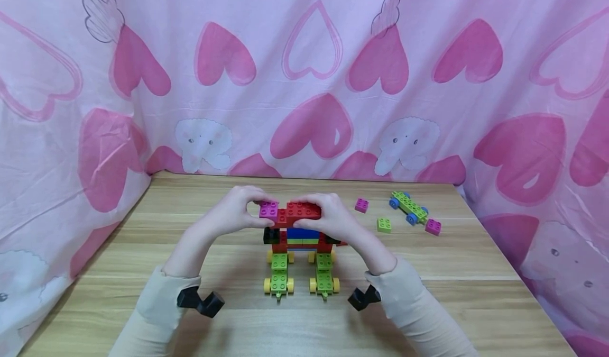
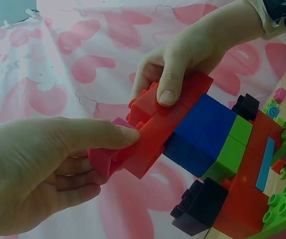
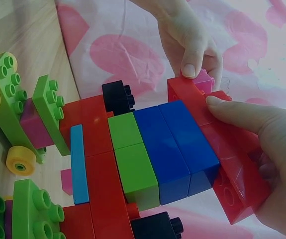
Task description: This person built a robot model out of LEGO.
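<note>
A toy figure of building bricks stands on the table. My left hand (image 1: pixel 233 211) pinches a magenta brick (image 1: pixel 268 210) at the left end of its top layer, thumb against the red brick (image 2: pixel 150 144) there. On the other end, my right hand (image 1: pixel 330 217) grips the red top bricks (image 1: pixel 304 209), its thumb on their near side. Below them are stacked blue bricks (image 3: pixel 175 149), then lime green bricks (image 3: pixel 133 164) and a red section (image 3: pixel 103 174). A black brick (image 2: pixel 200 206) juts out on each side. The legs rest on two green wheeled bases (image 1: pixel 278 280) with yellow wheels.
To the right on the wooden table (image 1: pixel 428 304) lie a green car base (image 1: pixel 408 207) with blue wheels, a loose lime brick (image 1: pixel 384 225) and two magenta bricks, one (image 1: pixel 361 205) farther back. A pink heart-patterned curtain (image 1: pixel 304 82) encloses the back and sides.
</note>
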`<state>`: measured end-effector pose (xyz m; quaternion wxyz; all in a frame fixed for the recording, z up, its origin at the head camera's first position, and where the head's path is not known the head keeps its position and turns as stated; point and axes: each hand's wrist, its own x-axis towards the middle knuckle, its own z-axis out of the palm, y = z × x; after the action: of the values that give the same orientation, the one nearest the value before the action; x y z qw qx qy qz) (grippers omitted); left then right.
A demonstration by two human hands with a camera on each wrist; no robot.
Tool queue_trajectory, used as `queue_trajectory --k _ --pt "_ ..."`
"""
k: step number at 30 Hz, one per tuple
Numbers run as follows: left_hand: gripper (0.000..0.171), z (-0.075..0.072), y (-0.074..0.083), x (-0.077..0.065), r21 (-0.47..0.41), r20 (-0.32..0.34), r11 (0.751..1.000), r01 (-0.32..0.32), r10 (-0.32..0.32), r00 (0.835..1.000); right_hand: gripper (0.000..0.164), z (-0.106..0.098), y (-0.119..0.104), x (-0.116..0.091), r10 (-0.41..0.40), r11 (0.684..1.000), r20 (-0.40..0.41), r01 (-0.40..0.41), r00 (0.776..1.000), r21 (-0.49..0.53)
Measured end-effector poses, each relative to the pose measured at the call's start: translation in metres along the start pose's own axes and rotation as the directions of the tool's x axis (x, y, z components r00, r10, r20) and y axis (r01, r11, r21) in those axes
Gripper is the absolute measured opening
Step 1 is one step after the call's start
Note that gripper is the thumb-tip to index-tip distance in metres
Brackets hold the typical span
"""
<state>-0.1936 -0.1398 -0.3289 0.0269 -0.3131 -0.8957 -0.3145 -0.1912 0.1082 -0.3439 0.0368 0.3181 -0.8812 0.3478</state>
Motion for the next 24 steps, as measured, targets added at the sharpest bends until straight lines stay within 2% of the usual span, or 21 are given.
queue_trajectory --k 5,10,14,18,20,24 --pt "0.043 0.002 -0.004 -0.002 0.008 -0.027 1.000 -0.028 0.028 0.999 0.045 0.000 0.000 0.001 -0.010 1.000 0.002 0.010 1.000 -0.009" --pt "0.046 0.004 -0.010 -0.004 0.000 -0.047 0.996 -0.084 0.084 0.995 0.045 -0.001 0.000 0.002 -0.021 1.000 0.011 0.021 1.000 -0.023" --pt "0.049 0.003 -0.016 -0.004 -0.038 -0.057 0.990 -0.132 0.130 0.990 0.044 -0.002 -0.001 0.002 -0.028 0.998 0.020 0.029 0.999 -0.047" --pt "0.042 0.000 -0.025 -0.002 -0.084 -0.100 0.980 -0.179 0.171 0.980 0.045 -0.003 -0.002 0.002 -0.023 0.997 0.040 0.026 0.999 -0.069" --pt "0.037 -0.001 -0.030 0.000 -0.098 -0.128 0.979 -0.181 0.168 0.977 0.046 -0.005 -0.003 0.002 -0.017 0.997 0.054 0.021 0.998 -0.077" --pt "0.030 0.000 -0.041 0.001 -0.106 -0.174 0.987 -0.123 0.103 0.979 0.050 -0.007 -0.005 0.003 -0.034 0.996 0.068 0.039 0.997 -0.078"
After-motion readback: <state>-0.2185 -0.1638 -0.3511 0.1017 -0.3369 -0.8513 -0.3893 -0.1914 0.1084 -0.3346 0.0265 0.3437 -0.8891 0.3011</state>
